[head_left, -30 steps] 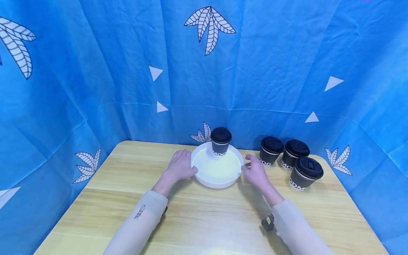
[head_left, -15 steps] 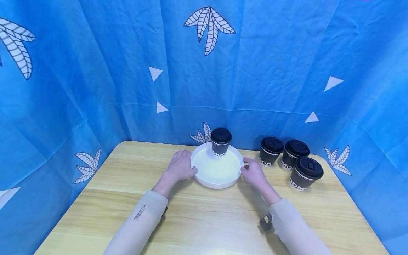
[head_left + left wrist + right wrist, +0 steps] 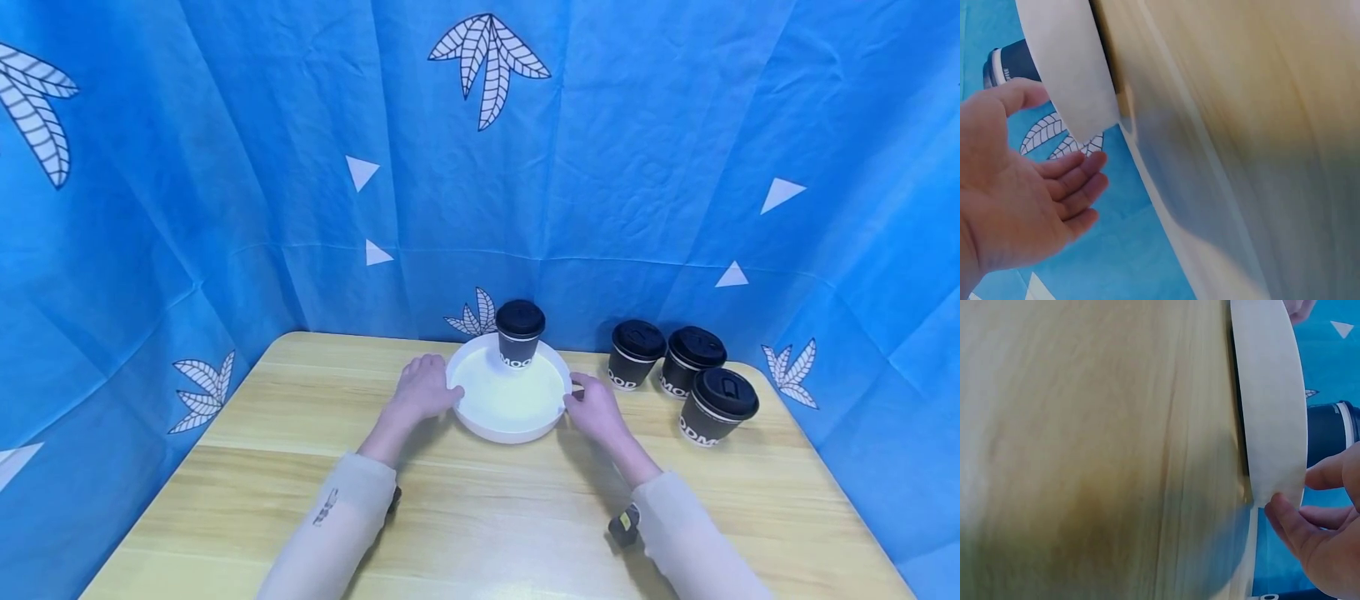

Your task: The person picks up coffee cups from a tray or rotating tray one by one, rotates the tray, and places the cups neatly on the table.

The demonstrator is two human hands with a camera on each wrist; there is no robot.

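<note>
A round white tray (image 3: 510, 421) with a low wall sits toward the back of the wooden table. On its far part stands a dark paper cup (image 3: 517, 348) with a black lid and white lettering. My left hand (image 3: 424, 390) grips the tray's left side; in the left wrist view its thumb (image 3: 1025, 94) lies at the rim and its fingers (image 3: 1075, 181) curve by the lower edge. At the opposite side my right hand (image 3: 597, 410) holds the tray, with fingertips (image 3: 1282, 509) at the wall and the thumb (image 3: 1329, 472) at the rim.
Several more lidded cups, among them a near one (image 3: 716, 408) and a left one (image 3: 636, 354), stand at the back right, beyond my right hand. A blue cloth (image 3: 645, 167) with leaf prints hangs behind the table (image 3: 480, 517) and along its sides.
My right hand's fingers have closed in on the tray's right rim over the last second. The left hand stays at its side; tray and cups show almost no shift.
</note>
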